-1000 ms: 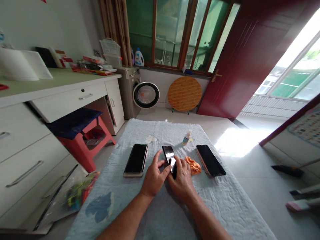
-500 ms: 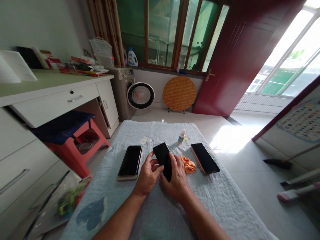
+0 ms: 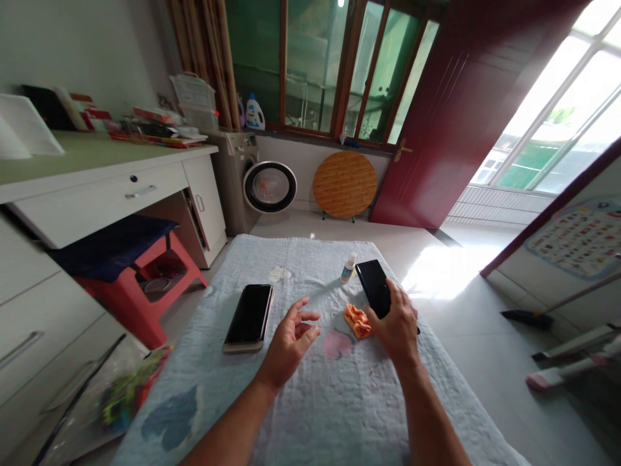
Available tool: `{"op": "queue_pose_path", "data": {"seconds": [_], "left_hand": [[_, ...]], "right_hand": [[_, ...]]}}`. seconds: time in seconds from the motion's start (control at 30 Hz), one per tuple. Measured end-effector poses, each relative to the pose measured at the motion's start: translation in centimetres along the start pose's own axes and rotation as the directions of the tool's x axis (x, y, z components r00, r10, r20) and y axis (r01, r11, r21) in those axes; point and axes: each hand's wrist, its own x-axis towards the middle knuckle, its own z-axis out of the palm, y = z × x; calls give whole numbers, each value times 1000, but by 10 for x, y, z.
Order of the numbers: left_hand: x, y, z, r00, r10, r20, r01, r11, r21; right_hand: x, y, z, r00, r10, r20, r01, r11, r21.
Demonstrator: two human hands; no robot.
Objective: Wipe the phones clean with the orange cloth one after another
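Two bare hands above a quilted, pale blue tabletop (image 3: 310,414), seen from the wearer's head. The right hand (image 3: 395,317) holds a black phone (image 3: 373,286); its grip is clamped on the phone's near part, the thumb along the left edge and the fingers along the right. The phone is slim and rectangular, with softly rounded corners, a dark, glossy face turned upward and a thin rim. Its far end points forward and slightly left, and lies just right of the small spray bottle (image 3: 348,268); whether its underside touches anything is hidden. A small dark edge shows beyond the right hand, too little to identify. The left hand (image 3: 291,338) is over the middle of the tabletop, its grip apart: the fingers curve loosely, with a gap between them and the thumb. To its left lies a second phone (image 3: 249,315), flat and face up, with a dark screen, a pale rim and a light-coloured layer visible at its near end. An orange cloth (image 3: 358,321), crumpled, lies just left of the right hand, beside a pink patch (image 3: 337,345) in the quilted pattern. The bottle stands upright, white-topped, with a blue label.
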Motion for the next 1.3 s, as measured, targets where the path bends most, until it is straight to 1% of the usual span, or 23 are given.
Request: {"op": "queue_pose_path", "data": {"seconds": [0.07, 0.17, 0.3, 0.4, 0.6, 0.83, 1.03, 1.3], "left_hand": [[0, 1, 0, 1000, -2, 6, 2, 1000, 6], [-1, 2, 1, 1000, -9, 24, 9, 1000, 6], [-2, 3, 2, 999, -17, 33, 17, 1000, 17], [-1, 3, 1, 999, -19, 35, 18, 1000, 24], [0, 1, 1, 999, -24, 33, 23, 999, 32], [-1, 0, 0, 999, -19, 34, 17, 999, 44], [-1, 3, 1, 1000, -18, 24, 17, 999, 47], [0, 0, 0, 1000, -8, 26, 6, 999, 53]], "right_hand": [[6, 12, -5, 997, 73, 7, -73, 996, -56], [10, 25, -11, 988, 152, 43, -145, 982, -124], [11, 37, -15, 971, 210, 112, -184, 961, -207], [10, 42, -14, 958, 240, 160, -190, 943, -273], [7, 42, -11, 944, 239, 227, -156, 930, -333], [8, 37, -10, 903, 305, 303, -176, 905, -388], [8, 40, -9, 899, 303, 317, -171, 908, -382], [8, 41, -8, 887, 315, 337, -166, 899, -405]]}}
